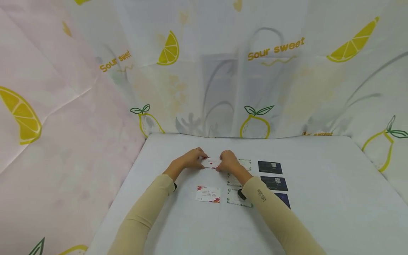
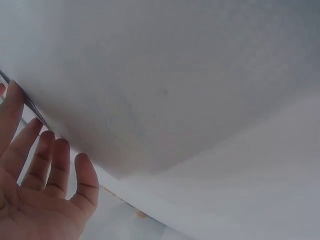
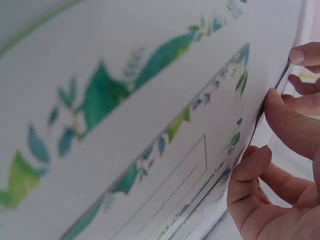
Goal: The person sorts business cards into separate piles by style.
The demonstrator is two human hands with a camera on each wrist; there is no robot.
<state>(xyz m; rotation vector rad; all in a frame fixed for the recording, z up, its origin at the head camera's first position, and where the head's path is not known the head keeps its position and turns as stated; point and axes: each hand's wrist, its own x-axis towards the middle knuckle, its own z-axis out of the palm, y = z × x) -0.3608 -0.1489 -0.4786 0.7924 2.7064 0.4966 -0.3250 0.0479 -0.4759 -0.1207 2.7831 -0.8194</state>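
Note:
A white card with red floral corners [image 1: 210, 163] lies at the far middle of the table, between both hands. My left hand [image 1: 192, 158] pinches its left end; in the left wrist view that hand [image 2: 47, 195] has thumb and fingertips at a thin edge. The right hand [image 1: 228, 162] pinches the card's right end, partly covering the green-leaf card [image 1: 245, 164] beside it. Seen from the right wrist, thumb and forefinger of the right hand [image 3: 282, 170] meet at the card's edge. Nearer me lies a second red-floral card [image 1: 208, 194].
Green-leaf cards form a column under my right forearm, including a middle one [image 1: 233, 180] and a near one [image 1: 235, 203]. Right of them lie dark cards: far [image 1: 269, 167], middle [image 1: 275, 183], near [image 1: 283, 199], partly behind the sleeve. A lemon-print curtain [image 1: 223, 88] bounds the white table [image 1: 331, 198].

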